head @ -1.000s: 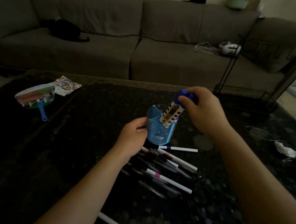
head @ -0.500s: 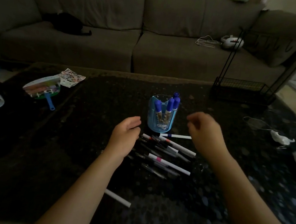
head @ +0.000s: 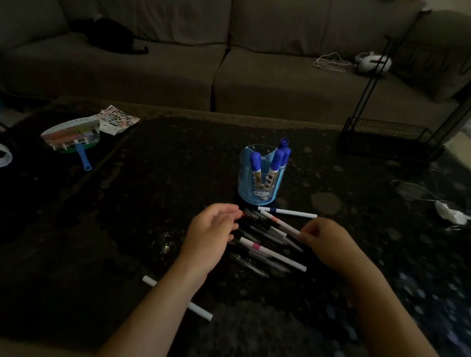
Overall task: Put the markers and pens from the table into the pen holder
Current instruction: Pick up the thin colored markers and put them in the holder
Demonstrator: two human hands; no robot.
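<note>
Both hands have dropped from beside the holder down onto the scattered pile of white and dark pens and markers (head: 266,241), which is lying on the dark speckled table (head: 114,225) just near of the translucent blue plastic pen holder (head: 259,177). Four blue-capped markers (head: 277,159) are already standing tilted inside that holder. The right hand (head: 326,244) is curling its fingertips around the right end of a white marker with an orange band (head: 280,223), pinching it while the marker is lying slanted across the pile. The left hand (head: 211,235) is hovering at the pile's left edge with fingers loosely spread, gripping nothing. A white pen with a blue band (head: 287,212) is lying apart, between the pile and the holder. Another white marker (head: 200,311) is resting nearer, partly hidden under the left forearm. Far left, a round fan with a blue handle (head: 72,139) is sitting on the table, and a grey sofa (head: 181,63) is stretching behind.
</note>
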